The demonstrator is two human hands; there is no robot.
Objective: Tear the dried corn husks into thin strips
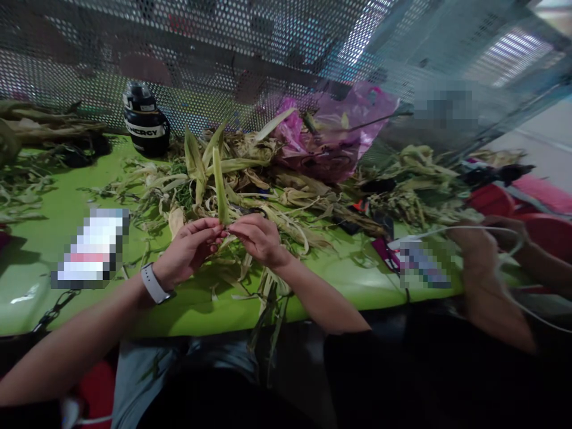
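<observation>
My left hand (194, 244), with a pale watch band at its wrist, pinches the lower end of a folded green corn husk (219, 185). The husk stands upright above the fingertips. At that same lower end, the thumb and fingers of my right hand (259, 238) are closed together, close against the left fingertips. The exact point of the pinch is partly hidden by the fingers. Behind and under both hands lies a loose heap of dry corn husks (290, 199) and torn strips, some of them hanging over the table's front edge.
A black bottle (146, 130) and a pink plastic bag (333, 143) stand at the back, before a perforated metal panel (250, 42). A blurred phone-like device (92, 247) lies left on the green table (179, 319). At right are another person's hands (478, 244) and a white cable (456, 227).
</observation>
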